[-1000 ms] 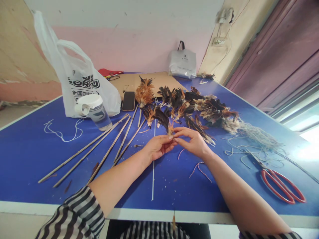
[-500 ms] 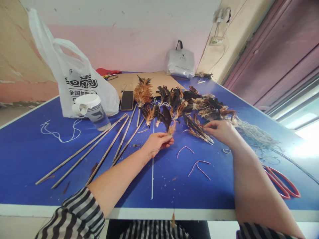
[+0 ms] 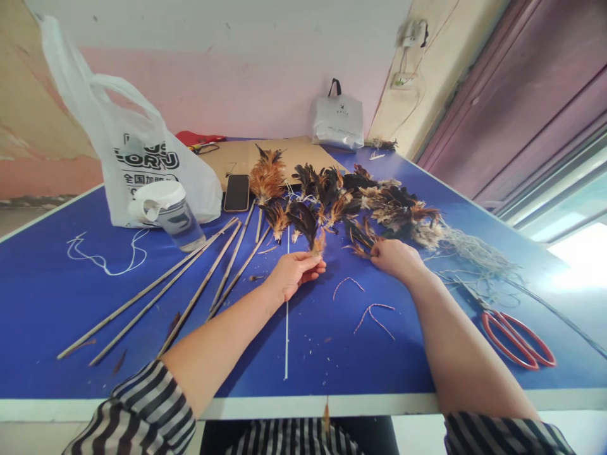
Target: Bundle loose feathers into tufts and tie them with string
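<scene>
Between thumb and fingers, my left hand (image 3: 300, 273) pinches a small bunch of dark and orange feathers (image 3: 306, 222) by its base, with the tips pointing up and away. My right hand (image 3: 397, 258) is closed over the quill ends of loose dark feathers (image 3: 361, 232) lying on the table; its fingertips are partly hidden. Behind both hands lies a row of feather bunches (image 3: 327, 183), black and brown with pale fluffy bases. Two bits of pink-and-white twisted string (image 3: 349, 280) rest in front of the hands.
Several thin sticks (image 3: 156, 284) lie at the left on the blue table (image 3: 190, 379). Behind them stand a lidded water cup (image 3: 183, 221), a phone (image 3: 236, 193) and a white plastic bag (image 3: 142, 145). Red-handled scissors (image 3: 519, 338) and tangled pale string (image 3: 484, 253) lie right.
My right hand has moved left and closed over the quill ends of the loose feathers. My left hand still holds its bunch. The view has shifted slightly, showing more of the scissors.
</scene>
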`<state>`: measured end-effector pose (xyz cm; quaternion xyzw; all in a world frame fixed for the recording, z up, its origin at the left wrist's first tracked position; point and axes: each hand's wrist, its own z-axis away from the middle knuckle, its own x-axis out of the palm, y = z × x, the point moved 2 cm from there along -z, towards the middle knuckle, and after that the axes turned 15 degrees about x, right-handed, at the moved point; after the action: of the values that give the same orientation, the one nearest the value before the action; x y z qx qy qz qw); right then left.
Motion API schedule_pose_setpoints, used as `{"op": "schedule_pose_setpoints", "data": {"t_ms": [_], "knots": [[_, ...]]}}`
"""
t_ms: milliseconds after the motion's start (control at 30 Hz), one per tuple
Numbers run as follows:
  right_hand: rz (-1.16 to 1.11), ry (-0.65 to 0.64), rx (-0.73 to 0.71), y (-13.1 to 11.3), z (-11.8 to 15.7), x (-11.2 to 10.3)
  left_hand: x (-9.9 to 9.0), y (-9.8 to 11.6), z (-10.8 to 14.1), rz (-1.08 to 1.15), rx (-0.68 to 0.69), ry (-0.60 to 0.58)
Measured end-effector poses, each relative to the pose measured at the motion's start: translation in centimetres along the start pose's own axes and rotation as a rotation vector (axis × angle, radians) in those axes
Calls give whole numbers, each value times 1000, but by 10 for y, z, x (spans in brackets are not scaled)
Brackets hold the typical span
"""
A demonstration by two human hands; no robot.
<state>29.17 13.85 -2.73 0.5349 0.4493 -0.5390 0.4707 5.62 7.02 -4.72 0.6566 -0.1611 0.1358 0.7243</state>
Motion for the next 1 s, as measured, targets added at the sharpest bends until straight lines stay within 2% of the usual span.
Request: {"op": "schedule_pose_setpoints", "data": {"t_ms": [100,200,267,333,400,467,600,767,1000], "knots": [[-207,-1,-19,2,-3,3,1,1,0,11,-5,0],[-594,-72,4,8,-6,3,1,1,1,29,-15,1],[-875,-193,65,11,-7,3,2,0,1,42,-30,3],[-1130,-367,95,11,-8,5,2,0,2,59,-49,-1],[-1317,-530,98,10,-8,7,3,0,2,78,-64,-12],[-1439,-637,106,7,-7,9,4,0,3,96,-75,-21],[-1603,-768,71,-3,-2,9,4,-1,3,131,-97,-26],[-1630,-884,-10,-28,19,1,6,-3,5,170,-133,-21],[-1595,-846,-51,-57,41,-2,12,-6,8,152,-171,-130]]}}
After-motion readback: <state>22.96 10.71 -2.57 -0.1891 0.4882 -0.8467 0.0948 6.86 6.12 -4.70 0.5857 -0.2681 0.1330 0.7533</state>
